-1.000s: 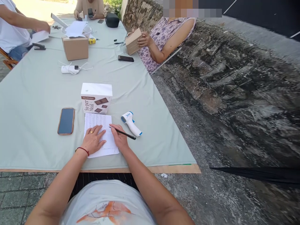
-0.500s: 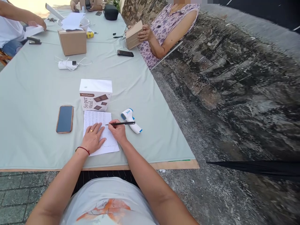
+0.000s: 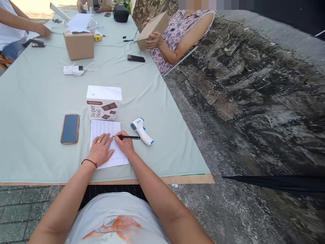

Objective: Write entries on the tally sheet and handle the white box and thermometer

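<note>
A printed sheet of paper [image 3: 116, 159] lies on the cloth-covered table in front of me. My left hand [image 3: 101, 149], with a ring and a red wrist cord, rests flat on it, fingers spread. In my right hand [image 3: 125, 144] a black pen [image 3: 130, 137] is pinched, its tip on or just over the paper beside my left fingers. Right of that hand lies a white and blue infrared thermometer [image 3: 142, 131]. A white box with chocolate pictures [image 3: 104, 103] stands at the sheet's far edge. To the left is a smartphone [image 3: 70, 129] in a brown case.
A white device with cables [image 3: 73, 70] and a cardboard box [image 3: 80, 46] stand farther up the table [image 3: 38, 118]. A person at the right holds another cardboard box [image 3: 153, 30] near a black phone [image 3: 136, 58]. Two more people sit at the far left and far end.
My right hand and the pen have shifted slightly left, toward my left hand. The person at the right has turned and raised their cardboard box. At the far left, a person's arm and paper have moved.
</note>
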`<action>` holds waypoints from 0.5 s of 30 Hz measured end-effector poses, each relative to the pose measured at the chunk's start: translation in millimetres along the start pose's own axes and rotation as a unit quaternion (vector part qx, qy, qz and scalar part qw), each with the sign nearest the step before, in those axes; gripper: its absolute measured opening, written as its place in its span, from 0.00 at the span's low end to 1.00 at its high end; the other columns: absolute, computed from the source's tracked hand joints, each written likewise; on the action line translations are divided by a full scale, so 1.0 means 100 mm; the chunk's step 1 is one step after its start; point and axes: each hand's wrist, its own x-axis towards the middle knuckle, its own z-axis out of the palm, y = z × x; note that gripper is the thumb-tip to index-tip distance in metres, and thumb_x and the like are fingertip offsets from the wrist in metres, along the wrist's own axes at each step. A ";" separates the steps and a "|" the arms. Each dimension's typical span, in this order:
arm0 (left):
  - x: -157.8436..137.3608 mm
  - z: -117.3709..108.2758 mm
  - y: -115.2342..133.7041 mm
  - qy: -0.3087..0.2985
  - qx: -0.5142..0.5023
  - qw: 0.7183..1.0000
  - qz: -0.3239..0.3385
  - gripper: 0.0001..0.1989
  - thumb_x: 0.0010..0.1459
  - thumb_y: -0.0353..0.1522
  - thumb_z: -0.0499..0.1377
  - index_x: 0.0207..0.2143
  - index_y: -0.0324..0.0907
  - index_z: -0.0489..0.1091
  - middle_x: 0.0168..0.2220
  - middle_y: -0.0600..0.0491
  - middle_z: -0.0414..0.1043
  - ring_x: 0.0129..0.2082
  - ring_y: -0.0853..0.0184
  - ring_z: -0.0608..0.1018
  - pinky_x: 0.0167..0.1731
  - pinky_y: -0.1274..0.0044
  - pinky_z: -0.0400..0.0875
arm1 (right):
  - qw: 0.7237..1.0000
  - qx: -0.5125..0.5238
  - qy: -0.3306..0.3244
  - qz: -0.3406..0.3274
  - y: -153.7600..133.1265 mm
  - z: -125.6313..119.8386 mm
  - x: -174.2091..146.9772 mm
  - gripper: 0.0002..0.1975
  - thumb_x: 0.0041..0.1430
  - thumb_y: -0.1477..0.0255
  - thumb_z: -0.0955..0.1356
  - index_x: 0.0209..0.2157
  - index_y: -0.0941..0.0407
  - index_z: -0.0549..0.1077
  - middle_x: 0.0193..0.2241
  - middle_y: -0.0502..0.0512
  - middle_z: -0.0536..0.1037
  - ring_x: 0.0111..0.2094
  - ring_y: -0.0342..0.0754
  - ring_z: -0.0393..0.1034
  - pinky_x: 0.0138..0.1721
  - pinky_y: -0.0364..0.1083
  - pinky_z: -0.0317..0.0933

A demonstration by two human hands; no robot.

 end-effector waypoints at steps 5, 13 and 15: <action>0.00 0.01 0.00 0.005 -0.003 1.000 0.002 0.27 0.68 0.40 0.55 0.65 0.39 0.64 0.68 0.42 0.62 0.68 0.51 0.65 0.64 0.59 0.60 | 1.000 -0.023 -0.006 -0.008 -0.01 0.00 0.00 0.08 0.50 0.62 0.64 0.25 0.51 0.67 0.22 0.47 0.70 0.26 0.47 0.64 0.33 0.47 0.62; 0.00 -0.01 0.00 -0.001 -0.004 1.000 0.002 0.27 0.68 0.40 0.55 0.65 0.38 0.64 0.68 0.41 0.61 0.68 0.51 0.64 0.65 0.58 0.60 | 0.999 -0.036 -0.005 -0.016 0.00 -0.01 0.00 0.07 0.51 0.63 0.64 0.24 0.51 0.66 0.22 0.47 0.70 0.26 0.46 0.64 0.33 0.47 0.63; 0.00 -0.01 0.00 0.000 -0.006 1.000 0.002 0.27 0.68 0.40 0.55 0.65 0.38 0.64 0.68 0.41 0.61 0.68 0.51 0.64 0.65 0.58 0.60 | 0.999 -0.034 -0.005 -0.015 0.00 -0.01 0.00 0.07 0.51 0.63 0.64 0.24 0.51 0.66 0.22 0.47 0.70 0.26 0.46 0.64 0.33 0.47 0.63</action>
